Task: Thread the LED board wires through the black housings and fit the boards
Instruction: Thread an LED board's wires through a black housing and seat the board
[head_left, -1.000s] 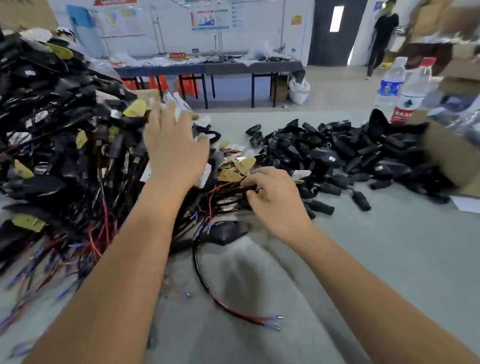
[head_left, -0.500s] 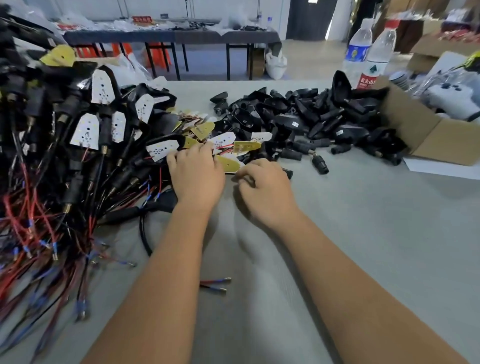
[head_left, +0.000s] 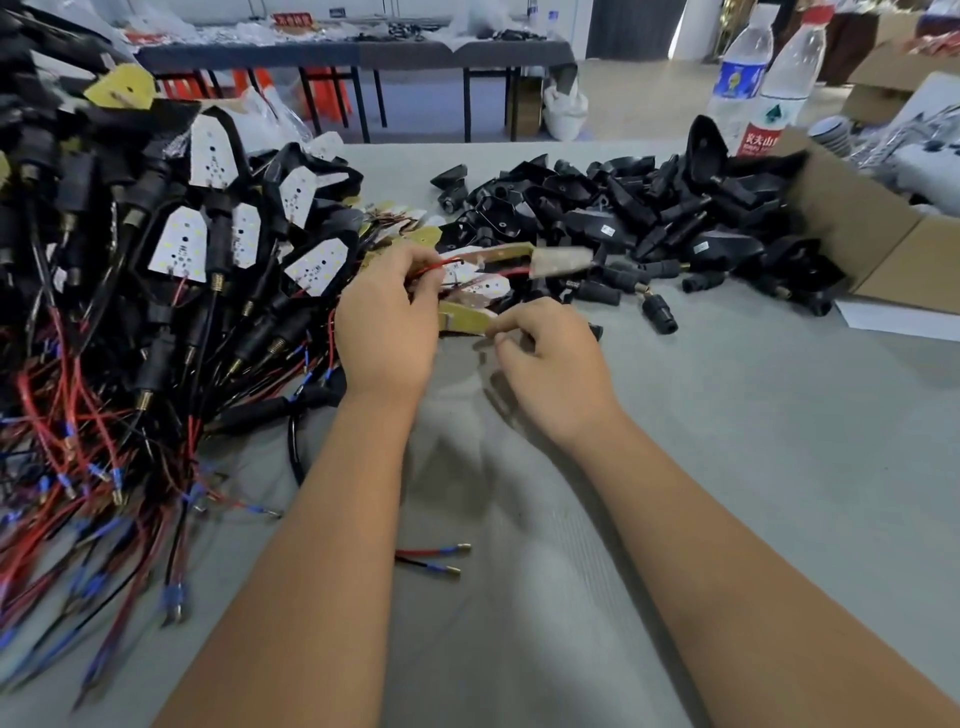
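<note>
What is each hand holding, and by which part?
The left hand pinches the red wire of a blurred board. The right hand pinches a yellow board by its end.

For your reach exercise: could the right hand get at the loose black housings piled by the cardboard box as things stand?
Probably yes: the black housings lie uncovered just beyond the right hand, though its fingers seem to pinch a yellow board.
</note>
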